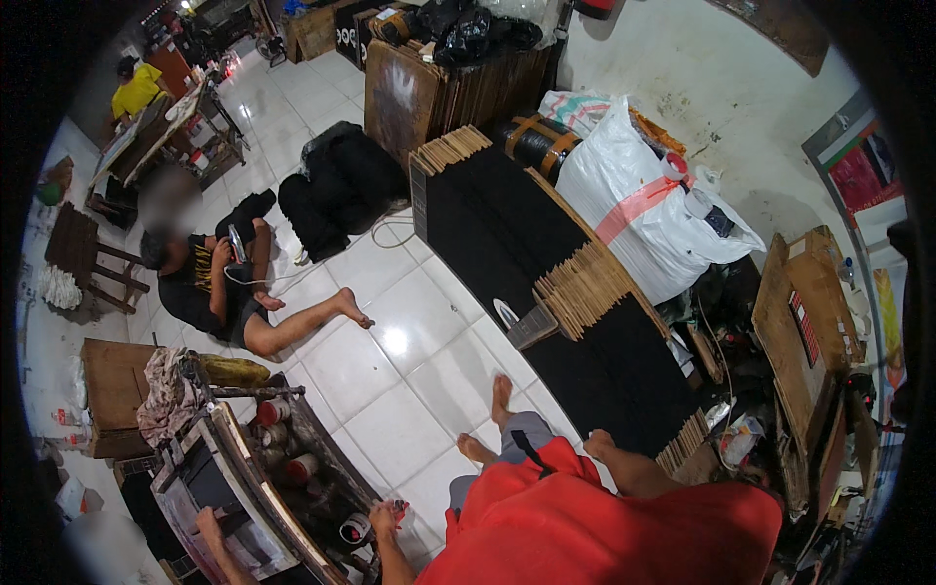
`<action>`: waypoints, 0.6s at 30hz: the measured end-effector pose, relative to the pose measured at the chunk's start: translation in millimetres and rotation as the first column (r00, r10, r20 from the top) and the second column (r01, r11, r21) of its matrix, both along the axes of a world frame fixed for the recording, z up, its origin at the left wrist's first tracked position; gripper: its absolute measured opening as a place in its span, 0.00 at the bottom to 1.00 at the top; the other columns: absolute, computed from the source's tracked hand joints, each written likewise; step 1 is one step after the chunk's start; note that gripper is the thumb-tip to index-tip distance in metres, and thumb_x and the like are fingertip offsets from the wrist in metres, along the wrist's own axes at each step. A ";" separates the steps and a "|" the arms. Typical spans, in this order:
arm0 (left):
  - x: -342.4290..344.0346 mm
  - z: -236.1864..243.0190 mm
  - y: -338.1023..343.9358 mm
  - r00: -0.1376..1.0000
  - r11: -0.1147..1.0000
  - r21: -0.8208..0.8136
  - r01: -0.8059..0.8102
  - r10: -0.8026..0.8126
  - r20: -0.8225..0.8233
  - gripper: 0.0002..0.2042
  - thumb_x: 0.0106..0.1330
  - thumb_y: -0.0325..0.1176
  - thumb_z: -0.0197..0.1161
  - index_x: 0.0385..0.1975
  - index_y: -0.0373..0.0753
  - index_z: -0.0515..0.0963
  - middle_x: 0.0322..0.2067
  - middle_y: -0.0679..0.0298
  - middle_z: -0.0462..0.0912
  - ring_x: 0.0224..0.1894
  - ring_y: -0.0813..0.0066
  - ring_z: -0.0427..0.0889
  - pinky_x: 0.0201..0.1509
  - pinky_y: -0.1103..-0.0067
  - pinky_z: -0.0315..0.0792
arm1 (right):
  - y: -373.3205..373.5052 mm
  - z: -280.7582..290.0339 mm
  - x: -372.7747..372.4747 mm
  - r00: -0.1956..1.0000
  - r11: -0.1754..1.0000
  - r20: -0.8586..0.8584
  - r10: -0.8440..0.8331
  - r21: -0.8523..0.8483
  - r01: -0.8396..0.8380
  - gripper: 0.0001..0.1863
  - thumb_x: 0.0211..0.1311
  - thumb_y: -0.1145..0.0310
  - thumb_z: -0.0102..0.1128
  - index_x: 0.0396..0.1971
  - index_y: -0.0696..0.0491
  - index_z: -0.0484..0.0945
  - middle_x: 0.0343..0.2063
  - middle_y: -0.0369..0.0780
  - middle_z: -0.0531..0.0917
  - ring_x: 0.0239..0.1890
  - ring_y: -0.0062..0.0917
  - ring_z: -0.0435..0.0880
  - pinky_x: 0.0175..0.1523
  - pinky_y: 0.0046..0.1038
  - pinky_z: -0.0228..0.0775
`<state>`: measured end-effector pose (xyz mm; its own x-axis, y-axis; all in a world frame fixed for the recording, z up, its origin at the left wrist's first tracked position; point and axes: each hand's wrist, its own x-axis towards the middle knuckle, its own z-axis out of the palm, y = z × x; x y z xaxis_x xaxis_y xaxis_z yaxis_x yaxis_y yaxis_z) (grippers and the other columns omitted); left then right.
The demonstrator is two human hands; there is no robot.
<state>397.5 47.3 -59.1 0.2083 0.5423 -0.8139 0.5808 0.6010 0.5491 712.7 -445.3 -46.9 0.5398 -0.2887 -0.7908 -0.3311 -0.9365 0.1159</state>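
Low in the head view, my left hand [384,517] is closed around a small reddish thing too small to make out. It is beside a rack of paint tubs [302,468]. My right hand [599,445] is at the near edge of a long table covered in black cloth [604,375]; its fingers are too small to read. Across that table lies a row of thin brown boards [585,288], with a grey flat piece [532,327] at its end. At lower left, another person's hand [209,526] is over a framed printing screen [229,502].
A seated person [200,283] holds a corded tool [236,244] on the white tiled floor [380,375]. Black bundles [341,185] lie behind. Beyond the table stand a white sack [624,195] and stacked boards [439,102]; cardboard [804,331] leans at right.
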 end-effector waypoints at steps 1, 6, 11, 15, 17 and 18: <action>-8.5 -5.5 -3.3 0.999 0.996 -0.087 0.007 -0.010 -0.038 0.04 0.57 0.29 0.57 0.29 0.37 0.75 0.15 0.66 0.73 0.17 0.77 0.72 0.18 0.80 0.66 | -6.2 -3.3 -2.8 1.000 0.999 -0.002 0.017 0.045 -0.016 0.23 0.48 0.65 0.56 0.46 0.59 0.75 0.48 0.52 0.75 0.52 0.42 0.74 0.56 0.36 0.67; -39.3 -23.6 -59.3 0.964 0.981 -0.193 0.020 -0.070 -0.255 0.07 0.57 0.34 0.59 0.31 0.39 0.76 0.19 0.63 0.78 0.20 0.72 0.77 0.19 0.79 0.63 | 23.6 -12.0 21.2 0.930 0.917 0.034 0.367 0.152 -0.368 0.20 0.47 0.60 0.57 0.36 0.59 0.80 0.43 0.51 0.78 0.49 0.41 0.77 0.54 0.35 0.68; -16.2 -23.2 -109.3 0.983 0.975 -0.222 0.025 -0.064 -0.174 0.08 0.56 0.35 0.61 0.30 0.38 0.77 0.21 0.61 0.79 0.20 0.71 0.77 0.21 0.77 0.66 | 85.9 9.7 51.9 0.938 0.782 0.343 -0.057 0.599 -0.171 0.14 0.46 0.68 0.65 0.34 0.59 0.78 0.27 0.43 0.82 0.29 0.26 0.81 0.36 0.27 0.73; 19.6 -0.4 -141.2 0.994 0.987 -0.159 -0.024 0.007 -0.107 0.07 0.56 0.33 0.61 0.28 0.36 0.77 0.21 0.61 0.78 0.21 0.72 0.77 0.21 0.79 0.66 | 94.7 16.8 79.6 0.948 0.650 0.305 -0.090 0.740 -0.176 0.15 0.48 0.71 0.63 0.37 0.60 0.76 0.26 0.42 0.81 0.28 0.23 0.80 0.33 0.24 0.72; 27.9 14.8 -160.6 0.996 0.995 -0.092 -0.024 0.016 -0.087 0.07 0.55 0.33 0.61 0.28 0.36 0.77 0.20 0.62 0.78 0.20 0.73 0.76 0.21 0.80 0.65 | 77.5 7.9 83.9 0.960 0.635 0.254 -0.119 0.762 -0.123 0.15 0.48 0.71 0.63 0.37 0.59 0.77 0.27 0.42 0.81 0.27 0.23 0.80 0.32 0.24 0.72; 23.7 22.9 -176.8 0.989 0.994 -0.061 0.096 -0.102 -0.103 0.08 0.56 0.35 0.60 0.28 0.36 0.77 0.21 0.61 0.79 0.21 0.72 0.77 0.22 0.79 0.66 | 62.7 0.0 83.2 0.949 0.656 0.301 -0.090 0.735 -0.171 0.12 0.49 0.71 0.62 0.35 0.59 0.77 0.25 0.41 0.81 0.26 0.23 0.80 0.31 0.24 0.71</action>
<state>421.2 -129.5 -36.2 0.1694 0.4767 -0.8626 0.6919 0.5658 0.4486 795.9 -382.7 -47.0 0.7706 0.3546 -0.5296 -0.1846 -0.6711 -0.7180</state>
